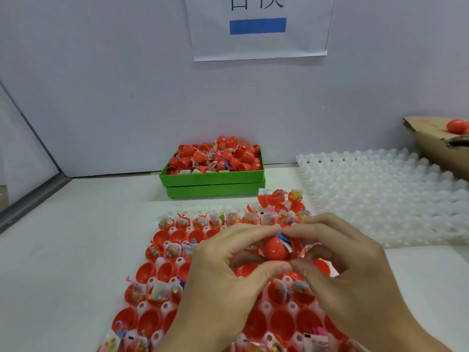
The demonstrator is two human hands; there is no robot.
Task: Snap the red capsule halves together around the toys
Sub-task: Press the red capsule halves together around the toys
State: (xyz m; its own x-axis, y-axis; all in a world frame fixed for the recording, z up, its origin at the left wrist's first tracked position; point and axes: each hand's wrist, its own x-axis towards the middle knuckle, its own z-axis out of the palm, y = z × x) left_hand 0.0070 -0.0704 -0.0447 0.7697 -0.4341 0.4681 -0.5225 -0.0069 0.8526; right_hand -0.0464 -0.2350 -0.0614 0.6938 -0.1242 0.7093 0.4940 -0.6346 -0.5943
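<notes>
A red capsule (275, 248) sits between both hands above the white tray (177, 262). My left hand (223, 278) pinches its left side with thumb and forefinger. My right hand (347, 270) pinches the right side, where a blue toy piece and a clear packet (285, 240) stick out between the halves. The tray holds rows of open red capsule halves (147, 271), some bare and some with small packeted toys (158, 292) in them.
A green bin (212, 179) heaped with red halves and toy packets stands at the back centre. A second white tray (380, 196), with no capsules in it, lies to the right. A cardboard box (436, 143) with a closed red capsule is at far right.
</notes>
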